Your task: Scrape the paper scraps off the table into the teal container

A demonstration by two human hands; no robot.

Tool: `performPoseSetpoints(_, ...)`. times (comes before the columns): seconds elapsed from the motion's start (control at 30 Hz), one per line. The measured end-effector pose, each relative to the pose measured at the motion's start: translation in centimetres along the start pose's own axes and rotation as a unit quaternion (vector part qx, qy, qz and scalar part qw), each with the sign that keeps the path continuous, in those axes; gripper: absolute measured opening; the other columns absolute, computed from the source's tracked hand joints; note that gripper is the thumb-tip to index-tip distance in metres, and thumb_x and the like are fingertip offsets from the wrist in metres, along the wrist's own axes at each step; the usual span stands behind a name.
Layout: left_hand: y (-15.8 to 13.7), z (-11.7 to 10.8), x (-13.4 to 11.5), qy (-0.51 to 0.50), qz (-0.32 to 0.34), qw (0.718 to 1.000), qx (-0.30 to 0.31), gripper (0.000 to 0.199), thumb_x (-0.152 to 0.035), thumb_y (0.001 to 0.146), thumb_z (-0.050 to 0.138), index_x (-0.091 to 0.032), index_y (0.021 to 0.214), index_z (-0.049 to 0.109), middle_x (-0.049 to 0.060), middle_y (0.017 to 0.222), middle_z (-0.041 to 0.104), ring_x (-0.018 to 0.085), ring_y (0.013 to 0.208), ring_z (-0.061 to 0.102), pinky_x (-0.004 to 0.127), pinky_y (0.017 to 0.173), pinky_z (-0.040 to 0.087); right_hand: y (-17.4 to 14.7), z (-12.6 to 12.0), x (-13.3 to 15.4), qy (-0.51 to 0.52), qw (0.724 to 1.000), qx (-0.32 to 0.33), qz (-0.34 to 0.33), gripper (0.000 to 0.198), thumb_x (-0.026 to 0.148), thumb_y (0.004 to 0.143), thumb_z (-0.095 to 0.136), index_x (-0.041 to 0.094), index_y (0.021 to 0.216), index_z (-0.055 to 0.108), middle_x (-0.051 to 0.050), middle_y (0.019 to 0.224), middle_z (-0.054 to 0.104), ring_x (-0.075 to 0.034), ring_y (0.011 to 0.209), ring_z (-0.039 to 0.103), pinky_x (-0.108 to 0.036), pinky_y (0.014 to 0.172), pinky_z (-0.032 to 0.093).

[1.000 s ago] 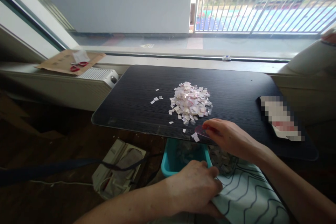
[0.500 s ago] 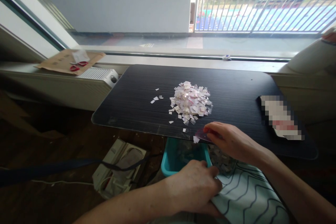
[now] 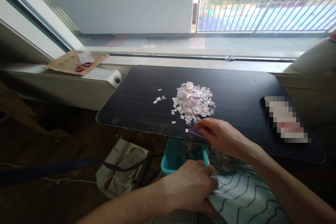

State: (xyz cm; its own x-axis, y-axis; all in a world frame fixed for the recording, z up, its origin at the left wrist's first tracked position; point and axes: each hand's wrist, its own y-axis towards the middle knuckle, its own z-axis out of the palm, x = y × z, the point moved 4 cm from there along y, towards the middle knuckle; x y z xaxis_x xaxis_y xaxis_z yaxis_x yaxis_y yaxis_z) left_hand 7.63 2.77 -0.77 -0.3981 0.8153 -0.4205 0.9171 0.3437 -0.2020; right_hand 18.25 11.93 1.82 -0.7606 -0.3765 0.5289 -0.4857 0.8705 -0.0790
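My right hand (image 3: pixel 224 134) pinches a translucent purple protractor (image 3: pixel 194 130) at the near edge of the table, just below a heap of small cut paper and clear plastic pieces (image 3: pixel 193 101). One loose white piece (image 3: pixel 186 130) lies left of the protractor. Under the table edge is a teal bin (image 3: pixel 164 162) with some scraps inside. My left hand (image 3: pixel 193 183) is closed around the bin's near right rim; its fingertips are partly hidden. Right of the bin, more scraps (image 3: pixel 223 161) lie in a clear container or bag, its kind unclear.
The black table (image 3: pixel 133 105) carries several stray scraps left of the heap and a pixelated flat object (image 3: pixel 286 119) at right. Red scissors (image 3: pixel 83 66) lie on a brown envelope (image 3: pixel 61 63) by the window. A patterned pale green cloth (image 3: pixel 241 196) covers my lap; a white device (image 3: pixel 123 168) sits below left.
My right hand and the protractor have moved slightly left and up toward the heap. The white scrap that was at the table edge by the protractor no longer shows. The view shifted slightly.
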Motion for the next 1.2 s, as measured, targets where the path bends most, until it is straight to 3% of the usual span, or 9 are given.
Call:
performPoseSetpoints(0.2, -0.3, 0.2, 0.2, -0.004, -0.005, 1.000, -0.014, 0.050, -0.065, 0.083, 0.060, -0.016, 0.088, 0.065, 0.006, 0.089, 0.061, 0.024, 0.075, 0.061, 0.032, 0.055, 0.046, 0.5, -0.8, -0.6, -0.050, 0.998, -0.012, 0.035, 0.020, 0.019, 0.091, 0.048, 0.019, 0.098, 0.067, -0.004, 0.091, 0.071, -0.018, 0.078, 0.064, -0.025, 0.067, 0.041)
performPoseSetpoints(0.43, -0.2, 0.2, 0.0, 0.007, 0.004, 1.000, -0.007, 0.049, -0.065, 0.086, 0.057, -0.016, 0.088, 0.064, 0.007, 0.091, 0.060, 0.025, 0.078, 0.060, 0.032, 0.055, 0.046, 1.1, -0.3, 0.7, -0.050, 0.998, 0.023, 0.021, 0.018, 0.018, 0.091, 0.047, 0.019, 0.091, 0.066, -0.002, 0.080, 0.068, -0.016, 0.069, 0.061, -0.024, 0.061, 0.037)
performPoseSetpoints(0.63, -0.3, 0.4, 0.0, 0.012, -0.003, 1.000, -0.009, 0.049, -0.064, 0.086, 0.056, -0.016, 0.089, 0.064, 0.007, 0.090, 0.060, 0.024, 0.076, 0.060, 0.032, 0.053, 0.045, 2.0, -0.2, 1.3, -0.051, 0.998, 0.013, 0.022, 0.020, 0.018, 0.090, 0.047, 0.019, 0.095, 0.066, -0.004, 0.084, 0.069, -0.017, 0.075, 0.062, -0.025, 0.064, 0.037)
performPoseSetpoints(0.83, -0.4, 0.7, 0.1, 0.012, -0.001, 1.000, -0.008, 0.047, -0.064, 0.086, 0.057, -0.017, 0.086, 0.063, 0.006, 0.089, 0.059, 0.025, 0.076, 0.060, 0.032, 0.052, 0.045, 2.0, -0.2, 2.1, -0.024, 0.999, 0.049, 0.000, 0.020, 0.017, 0.089, 0.049, 0.019, 0.095, 0.067, -0.003, 0.085, 0.070, -0.015, 0.074, 0.061, -0.022, 0.063, 0.037)
performPoseSetpoints(1.0, -0.7, 0.1, 0.3, 0.010, 0.006, 1.000, -0.006, 0.042, -0.059, 0.088, 0.058, -0.018, 0.085, 0.065, 0.006, 0.093, 0.061, 0.025, 0.078, 0.061, 0.032, 0.054, 0.044, 3.5, -1.0, 1.6, -0.078, 0.997, -0.004, 0.025, 0.022, 0.020, 0.093, 0.046, 0.019, 0.100, 0.066, -0.005, 0.088, 0.070, -0.017, 0.077, 0.061, -0.024, 0.065, 0.036)
performPoseSetpoints(1.2, -1.7, -0.8, 0.7, 0.007, -0.003, 1.000, -0.007, 0.035, -0.054, 0.088, 0.062, -0.019, 0.085, 0.066, 0.005, 0.095, 0.062, 0.024, 0.079, 0.061, 0.030, 0.057, 0.044, 5.4, -0.6, 2.2, -0.122, 0.992, 0.005, 0.021, 0.023, 0.019, 0.093, 0.044, 0.016, 0.095, 0.067, -0.008, 0.086, 0.071, -0.019, 0.076, 0.062, -0.026, 0.062, 0.034)
